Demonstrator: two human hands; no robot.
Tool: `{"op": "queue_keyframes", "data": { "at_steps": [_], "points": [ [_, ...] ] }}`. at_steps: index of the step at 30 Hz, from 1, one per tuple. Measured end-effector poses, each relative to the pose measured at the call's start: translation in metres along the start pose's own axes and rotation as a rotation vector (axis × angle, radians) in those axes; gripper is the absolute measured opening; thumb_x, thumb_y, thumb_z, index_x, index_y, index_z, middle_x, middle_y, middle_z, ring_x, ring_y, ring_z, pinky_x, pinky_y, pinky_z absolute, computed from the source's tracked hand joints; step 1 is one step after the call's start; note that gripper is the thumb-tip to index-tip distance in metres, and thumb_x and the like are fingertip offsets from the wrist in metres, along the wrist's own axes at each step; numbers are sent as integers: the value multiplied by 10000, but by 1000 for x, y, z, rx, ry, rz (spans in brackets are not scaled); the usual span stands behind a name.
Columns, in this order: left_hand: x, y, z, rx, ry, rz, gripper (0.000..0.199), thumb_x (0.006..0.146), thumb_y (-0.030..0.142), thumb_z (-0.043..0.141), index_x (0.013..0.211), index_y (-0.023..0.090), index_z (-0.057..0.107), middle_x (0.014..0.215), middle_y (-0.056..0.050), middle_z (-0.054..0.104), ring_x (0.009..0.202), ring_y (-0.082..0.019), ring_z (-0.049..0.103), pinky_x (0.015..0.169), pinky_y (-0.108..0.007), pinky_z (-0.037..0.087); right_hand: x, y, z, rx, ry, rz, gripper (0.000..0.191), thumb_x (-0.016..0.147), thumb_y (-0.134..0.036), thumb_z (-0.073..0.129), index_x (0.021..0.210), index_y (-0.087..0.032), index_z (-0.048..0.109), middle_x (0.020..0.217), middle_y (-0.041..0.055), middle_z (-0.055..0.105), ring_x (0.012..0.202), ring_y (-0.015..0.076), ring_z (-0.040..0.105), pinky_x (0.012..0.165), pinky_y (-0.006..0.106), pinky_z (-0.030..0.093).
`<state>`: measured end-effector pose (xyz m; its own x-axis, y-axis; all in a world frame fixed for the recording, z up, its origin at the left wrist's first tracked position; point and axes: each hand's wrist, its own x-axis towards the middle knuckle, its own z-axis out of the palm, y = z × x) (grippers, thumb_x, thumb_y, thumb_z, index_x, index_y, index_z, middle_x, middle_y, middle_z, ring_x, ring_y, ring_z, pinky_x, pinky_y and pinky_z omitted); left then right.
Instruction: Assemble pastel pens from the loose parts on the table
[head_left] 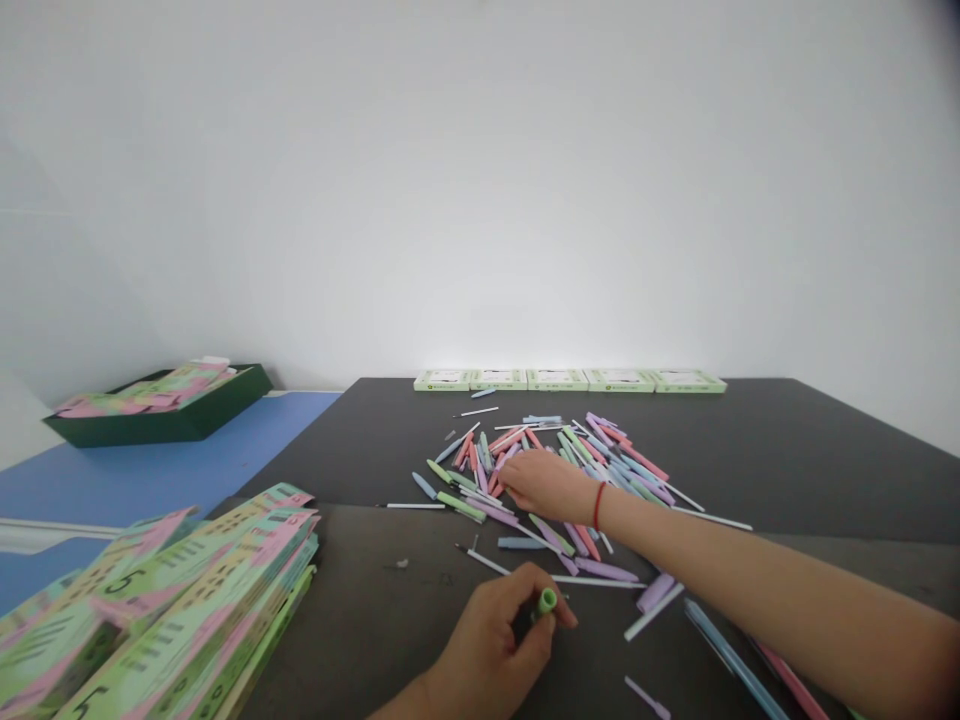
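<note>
My left hand (pixel 491 640) is near the front of the dark table, its fingers closed round a green pen barrel (pixel 547 600). The barrel's hollow end points up, and the rest of it is hidden in my grip. Farther forward, my right hand (pixel 555 483), with a red string at the wrist, reaches into a loose pile of pastel pen parts (pixel 517 515). Its fingers are curled downward among them, and their tips are hidden, so what they pinch cannot be made out. White pen refills (pixel 416 506) lie scattered around the pile.
Several flat pale-green boxes (pixel 557 380) line the table's back edge. Stacked green-and-pink packages (pixel 187 610) stand at the front left. Behind them, a dark green tray (pixel 202 415) holds more packages on a blue surface (pixel 285 430). Long blue pen parts (pixel 731 655) lie under my right forearm.
</note>
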<state>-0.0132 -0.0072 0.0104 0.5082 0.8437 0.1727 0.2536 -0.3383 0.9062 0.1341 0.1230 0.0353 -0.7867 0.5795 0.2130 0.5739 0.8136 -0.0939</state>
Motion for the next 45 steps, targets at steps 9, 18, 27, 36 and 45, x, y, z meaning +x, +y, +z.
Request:
{"op": "queue_keyframes", "data": {
  "at_steps": [9,18,27,36,45],
  "points": [
    [-2,-8,1,144,47,119,266,797,44,498,967,220,601,963,-17,648,919,-169,582,850,-259,405,-96,-84,-63,691,247,378,68,822,-132,531,833,-196,550,763,-15,602,703,122,560,640,209,438],
    [-2,-9,-3,185,22,174,234,847,94,496,1018,232,576,999,-27,647,923,-172,591,839,-267,424,-106,-108,-47,665,283,390,184,785,-46,526,868,-209,540,828,-23,593,763,116,559,710,218,419],
    [-3,-10,0,131,96,179,207,873,133,501,1036,232,583,971,-27,661,893,-164,613,822,-242,437,-102,-106,-37,625,274,393,196,800,-47,520,898,-216,535,836,-21,575,775,126,545,705,236,413],
    [3,-5,-3,-296,231,27,159,898,208,494,995,211,621,950,-43,664,905,-189,603,843,-290,433,-106,-96,-43,523,264,426,193,854,-76,478,952,-227,549,858,-16,599,769,132,555,703,242,413],
    [14,-9,-11,-889,367,-147,155,864,219,546,993,176,619,901,-60,664,829,-193,616,788,-331,468,-103,-89,-7,290,26,480,180,786,-98,563,945,-174,603,952,51,623,907,206,584,818,307,443]
  ]
}}
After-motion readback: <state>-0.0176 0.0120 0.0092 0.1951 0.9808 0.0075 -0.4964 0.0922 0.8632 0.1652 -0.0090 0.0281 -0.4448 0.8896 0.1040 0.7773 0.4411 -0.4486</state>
